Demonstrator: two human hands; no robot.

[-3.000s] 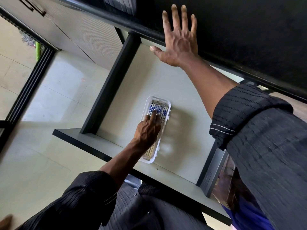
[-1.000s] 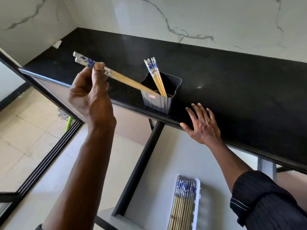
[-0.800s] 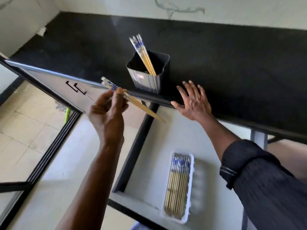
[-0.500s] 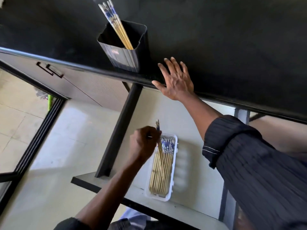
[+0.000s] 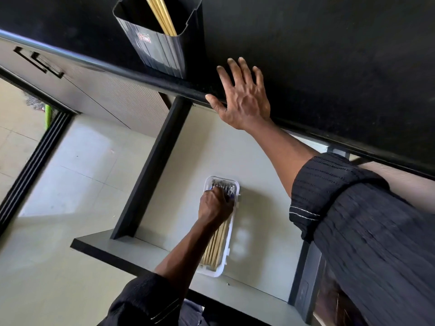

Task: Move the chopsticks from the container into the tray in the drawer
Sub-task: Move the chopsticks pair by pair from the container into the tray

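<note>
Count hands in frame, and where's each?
2. The left hand is down in the white tray in the drawer, fingers curled over the chopsticks. The right hand lies flat, fingers spread, on the black counter edge beside the container. None look hidden.

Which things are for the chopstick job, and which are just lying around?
For the job: container, chopsticks inside it, tray, drawer, left hand gripping the tray's chopsticks.
Just lying about: cabinet handles, green thing on the floor, countertop under the flat right hand.
</note>
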